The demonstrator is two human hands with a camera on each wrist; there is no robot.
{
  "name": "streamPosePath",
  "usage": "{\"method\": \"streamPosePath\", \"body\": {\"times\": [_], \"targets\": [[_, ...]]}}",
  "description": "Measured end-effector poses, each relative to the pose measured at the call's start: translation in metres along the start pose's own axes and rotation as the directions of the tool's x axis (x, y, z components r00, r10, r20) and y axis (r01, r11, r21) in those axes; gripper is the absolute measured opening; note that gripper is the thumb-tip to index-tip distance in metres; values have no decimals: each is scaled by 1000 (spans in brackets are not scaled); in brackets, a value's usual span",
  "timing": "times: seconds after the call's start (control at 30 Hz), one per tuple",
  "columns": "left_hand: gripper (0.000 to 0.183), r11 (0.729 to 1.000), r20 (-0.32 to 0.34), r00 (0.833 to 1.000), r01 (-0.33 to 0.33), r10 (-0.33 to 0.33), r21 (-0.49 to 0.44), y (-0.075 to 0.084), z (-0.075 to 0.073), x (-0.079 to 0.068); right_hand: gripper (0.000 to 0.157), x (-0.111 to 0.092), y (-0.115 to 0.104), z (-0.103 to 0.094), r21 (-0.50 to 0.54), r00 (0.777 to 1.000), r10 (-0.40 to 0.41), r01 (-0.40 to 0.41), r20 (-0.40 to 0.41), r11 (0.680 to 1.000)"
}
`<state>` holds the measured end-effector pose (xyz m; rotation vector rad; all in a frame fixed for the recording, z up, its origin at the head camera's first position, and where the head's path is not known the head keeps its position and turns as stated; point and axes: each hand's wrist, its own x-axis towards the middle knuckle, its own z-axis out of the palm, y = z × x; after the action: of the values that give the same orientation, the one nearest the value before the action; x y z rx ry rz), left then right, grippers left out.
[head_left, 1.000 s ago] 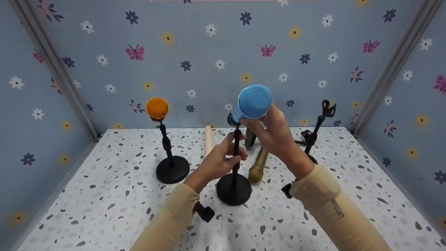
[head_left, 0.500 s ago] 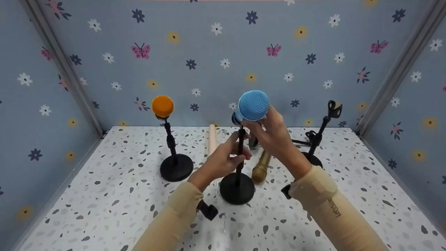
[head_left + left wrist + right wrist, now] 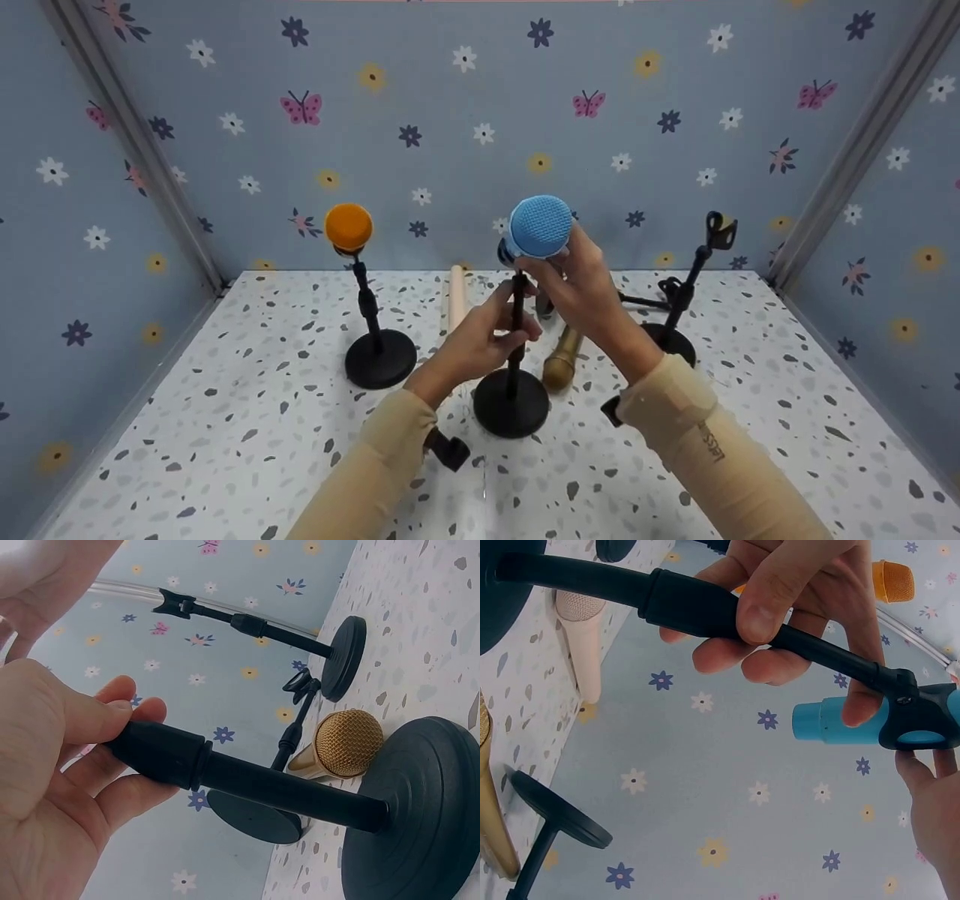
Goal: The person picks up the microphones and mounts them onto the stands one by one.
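Note:
A light blue microphone (image 3: 540, 226) sits in the clip (image 3: 921, 718) at the top of a black round-based stand (image 3: 511, 403). My right hand (image 3: 586, 289) grips the microphone just below its mesh head. In the right wrist view, the microphone's blue tail (image 3: 847, 720) sticks out past the clip. My left hand (image 3: 480, 337) holds the stand's pole, thumb on one side and fingers on the other. The left wrist view has those fingers around the pole's thick collar (image 3: 161, 754). The stand's base rests on the speckled tabletop.
An orange microphone (image 3: 349, 227) stands on another black stand (image 3: 380, 358) to the left. At the right is a stand with a bare clip (image 3: 721, 231). A gold microphone (image 3: 561, 361) and a pale pink one (image 3: 581, 652) lie on the table. Another black stand (image 3: 255, 816) lies tipped over behind.
The blue microphone, in my right hand, has shifted slightly left and down relative to the stand. My left hand keeps its hold on the pole. The head view has shifted a little.

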<state>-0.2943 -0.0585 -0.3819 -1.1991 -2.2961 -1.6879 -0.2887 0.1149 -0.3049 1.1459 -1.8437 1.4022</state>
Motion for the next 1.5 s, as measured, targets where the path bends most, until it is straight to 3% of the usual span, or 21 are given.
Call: {"method": "streamPosePath", "body": {"times": [1.2, 1.5], "targets": [[55, 999, -11, 999, 37, -37, 33, -1, 1, 1, 51, -3, 11, 2, -50, 997, 39, -43, -67, 998], [54, 998, 0, 998, 59, -59, -2, 0, 0, -1, 55, -1, 6, -2, -43, 996, 93, -94, -8, 995]]}}
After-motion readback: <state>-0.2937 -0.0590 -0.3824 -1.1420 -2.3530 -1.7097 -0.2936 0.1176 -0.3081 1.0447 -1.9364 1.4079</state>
